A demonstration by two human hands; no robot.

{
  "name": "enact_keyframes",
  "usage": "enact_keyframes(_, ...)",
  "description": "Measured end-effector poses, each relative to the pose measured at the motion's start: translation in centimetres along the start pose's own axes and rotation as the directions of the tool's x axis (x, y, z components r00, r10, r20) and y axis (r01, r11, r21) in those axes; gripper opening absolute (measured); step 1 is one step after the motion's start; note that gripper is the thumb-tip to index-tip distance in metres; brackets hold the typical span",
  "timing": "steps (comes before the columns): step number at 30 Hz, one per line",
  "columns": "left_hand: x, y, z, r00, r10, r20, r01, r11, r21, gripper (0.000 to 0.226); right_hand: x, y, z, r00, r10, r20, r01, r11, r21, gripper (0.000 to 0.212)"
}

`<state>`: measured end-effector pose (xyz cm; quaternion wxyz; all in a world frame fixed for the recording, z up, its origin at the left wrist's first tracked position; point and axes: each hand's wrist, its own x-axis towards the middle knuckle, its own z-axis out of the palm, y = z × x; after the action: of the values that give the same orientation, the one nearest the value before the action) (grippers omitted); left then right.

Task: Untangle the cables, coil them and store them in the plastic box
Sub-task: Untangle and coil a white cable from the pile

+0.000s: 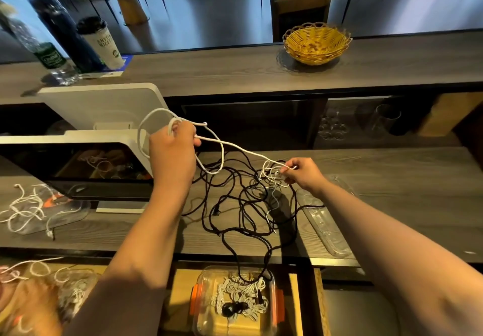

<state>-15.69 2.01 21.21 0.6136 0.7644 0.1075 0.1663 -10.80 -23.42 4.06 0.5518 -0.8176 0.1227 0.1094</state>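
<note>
Above the tangled black cable [243,205], a white braided cable [243,151] is stretched, loops gripped by the left hand [171,150], its end pinched by the right hand [303,173].

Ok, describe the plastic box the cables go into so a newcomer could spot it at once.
Start at the grey wooden counter where the black cables sprawl, then drop below its front edge. There sits the plastic box, clear with orange side clips, holding coiled white cable. The clear lid on the counter's right holds nothing.
</note>
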Motion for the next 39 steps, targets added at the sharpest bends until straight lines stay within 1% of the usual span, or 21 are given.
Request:
enact_keyframes(2,0.2,-0.7,0.2,1.0,-0.004,0.029,0.0,0.993,0.12,0.03,-0.2,0.0,0.2,1.0,-0.021,0.005,0.021,1.0,-0.015,0.011)
enact_keyframes(4,0.5,-1.9,0.5,0.995,-0.01,0.095,-0.017,0.962,0.273,0.031,-0.4,-0.4,0.7,0.998,-0.055,0.018,0.055,0.998,-0.012,0.007)
enact_keyframes(6,0.6,-3.5,0.9,0.988,-0.018,0.15,-0.047,0.908,0.415,0.031,-0.8,-1.2,1.3,0.99,-0.129,0.061,0.131,0.991,-0.039,0.004)
enact_keyframes(8,0.4,-5.1,1.6,0.981,-0.015,0.192,-0.087,0.854,0.513,0.031,-1.2,-1.9,2.0,0.968,-0.221,0.119,0.236,0.963,-0.132,0.008)
enact_keyframes(10,0.3,-6.2,2.3,0.976,-0.015,0.219,-0.107,0.84,0.531,0.031,-1.7,-2.6,2.3,0.939,-0.283,0.195,0.329,0.904,-0.272,0.01)
enact_keyframes(13,0.2,-6.8,3.5,0.96,-0.102,0.262,-0.048,0.858,0.511,0.025,-2.5,-3.8,2.3,0.903,-0.316,0.29,0.428,0.723,-0.542,0.014)
enact_keyframes(15,-0.1,-7.1,4.2,0.929,-0.18,0.322,-0.011,0.859,0.512,0.027,-2.7,-4.8,2.4,0.903,-0.313,0.292,0.428,0.614,-0.664,0.019)
enact_keyframes(16,-0.4,-7.2,4.6,0.912,-0.198,0.359,-0.014,0.86,0.511,0.028,-2.6,-5.3,2.6,0.91,-0.293,0.293,0.413,0.588,-0.696,0.019)
enact_keyframes(18,-1.0,-7.4,5.2,0.881,-0.19,0.433,-0.058,0.866,0.497,0.034,-2.5,-5.9,3.3,0.927,-0.212,0.31,0.376,0.522,-0.766,0.018)
enact_keyframes(20,-1.8,-7.4,5.6,0.845,-0.168,0.508,-0.125,0.862,0.492,0.049,-2.4,-6.3,4.2,0.936,-0.192,0.294,0.351,0.491,-0.798,0.015)
enact_keyframes(22,-2.5,-7.4,5.8,0.821,-0.141,0.553,-0.189,0.847,0.496,0.058,-2.5,-6.1,4.7,0.937,-0.227,0.265,0.348,0.531,-0.773,0.009)
enact_keyframes(24,-2.7,-7.5,5.6,0.829,-0.087,0.553,-0.228,0.85,0.476,0.057,-3.0,-6.4,4.7,0.932,-0.226,0.285,0.363,0.553,-0.75,0.019)
enact_keyframes(26,-2.5,-7.7,5.4,0.833,-0.053,0.551,-0.257,0.845,0.469,0.053,-3.4,-6.7,4.5,0.918,-0.24,0.315,0.396,0.573,-0.718,0.012)
enact_keyframes(27,-2.3,-7.8,5.3,0.825,-0.052,0.563,-0.276,0.831,0.482,0.048,-3.7,-6.7,4.3,0.906,-0.251,0.34,0.422,0.556,-0.716,0.007)
enact_keyframes(28,-2.1,-7.9,5.3,0.82,-0.066,0.569,-0.281,0.819,0.5,0.044,-3.9,-6.8,4.2,0.898,-0.254,0.359,0.44,0.542,-0.716,0.01)
enact_keyframes(29,-1.9,-7.9,5.2,0.825,-0.085,0.559,-0.261,0.819,0.51,0.041,-4.1,-6.8,4.1,0.892,-0.259,0.371,0.452,0.549,-0.703,0.012)
enact_keyframes(30,-1.5,-8.0,5.1,0.841,-0.105,0.531,-0.22,0.83,0.512,0.04,-4.3,-6.6,3.9,0.889,-0.269,0.369,0.455,0.591,-0.666,0.012)
enact_keyframes(32,-0.8,-8.0,4.6,0.893,-0.126,0.432,-0.111,0.87,0.481,0.04,-4.5,-6.1,3.6,0.896,-0.289,0.338,0.433,0.738,-0.518,0.011)
enact_keyframes(34,-0.1,-8.0,3.8,0.936,-0.149,0.319,0.007,0.914,0.406,0.04,-4.7,-5.6,3.2,0.909,-0.288,0.3,0.387,0.852,-0.353,0.011)
enact_keyframes(36,0.1,-8.0,3.1,0.955,-0.17,0.244,0.07,0.926,0.371,0.039,-4.9,-5.2,3.1,0.917,-0.291,0.273,0.361,0.897,-0.255,0.013)
enact_keyframes(39,0.4,-8.1,2.3,0.971,-0.185,0.15,0.12,0.925,0.361,0.037,-5.1,-5.0,3.2,0.914,-0.319,0.251,0.367,0.914,-0.172,0.014)
